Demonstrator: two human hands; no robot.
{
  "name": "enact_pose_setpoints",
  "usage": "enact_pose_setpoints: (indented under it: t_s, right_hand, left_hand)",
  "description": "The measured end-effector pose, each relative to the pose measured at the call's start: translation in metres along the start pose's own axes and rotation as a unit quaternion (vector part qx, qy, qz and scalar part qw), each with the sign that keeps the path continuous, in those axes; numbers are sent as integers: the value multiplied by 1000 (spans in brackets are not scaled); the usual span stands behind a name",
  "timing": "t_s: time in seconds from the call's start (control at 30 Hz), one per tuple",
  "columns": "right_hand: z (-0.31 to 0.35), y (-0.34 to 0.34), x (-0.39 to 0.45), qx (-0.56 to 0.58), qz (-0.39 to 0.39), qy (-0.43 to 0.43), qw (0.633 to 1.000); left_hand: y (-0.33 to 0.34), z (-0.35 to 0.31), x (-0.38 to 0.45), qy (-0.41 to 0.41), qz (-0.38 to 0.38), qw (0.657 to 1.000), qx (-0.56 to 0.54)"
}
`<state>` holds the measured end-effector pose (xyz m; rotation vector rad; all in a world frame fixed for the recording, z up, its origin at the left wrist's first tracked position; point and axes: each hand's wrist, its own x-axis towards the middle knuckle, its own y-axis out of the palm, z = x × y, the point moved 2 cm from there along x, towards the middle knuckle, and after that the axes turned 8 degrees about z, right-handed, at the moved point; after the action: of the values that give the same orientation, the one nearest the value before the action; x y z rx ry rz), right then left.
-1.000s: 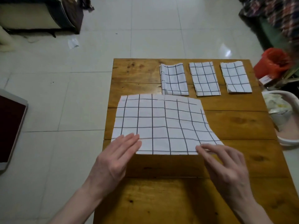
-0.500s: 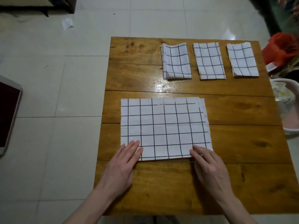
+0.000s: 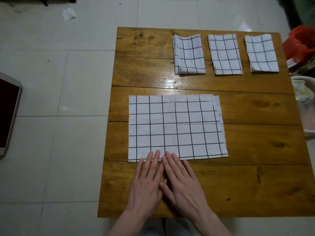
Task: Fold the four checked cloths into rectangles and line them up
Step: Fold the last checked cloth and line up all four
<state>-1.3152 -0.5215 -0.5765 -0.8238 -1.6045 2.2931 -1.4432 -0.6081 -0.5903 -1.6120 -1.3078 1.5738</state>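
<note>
A large white cloth with a dark check (image 3: 177, 126) lies flat in the middle of the wooden table (image 3: 255, 181), folded once, its layers slightly offset at the right edge. Three smaller folded checked cloths stand in a row along the far edge: one at the left (image 3: 189, 55), one in the middle (image 3: 225, 54), one at the right (image 3: 261, 53). My left hand (image 3: 146, 183) and my right hand (image 3: 182, 181) lie side by side with straight fingers, palms down. Their fingertips press on the near edge of the large cloth, close to its middle.
The table stands on a pale tiled floor. A red bag (image 3: 301, 43) and a white tub (image 3: 305, 106) sit just off the table's right edge. A tablet-like device (image 3: 6, 113) lies on the floor at the left, and a scrap of paper (image 3: 69, 14) farther back.
Both hands slid inward along the near edge of the large cloth, from its corners to its middle, and now touch each other. The cloth lies flatter.
</note>
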Motion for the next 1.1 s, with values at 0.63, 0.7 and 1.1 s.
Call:
enact_pose_setpoints:
  t_s: [0.63,0.7,1.1]
  right_hand:
    - [-63,11,-35,-28,29,96,995]
    - [-74,10,-42,-26,25,117,992]
    - [-101,9,-60,9,-42,279,959]
  left_hand:
    - [2,21,0,21,-6,999,25]
    - [3,21,0,21,-10,999,23]
    - [9,30,-7,-5,-40,999,2]
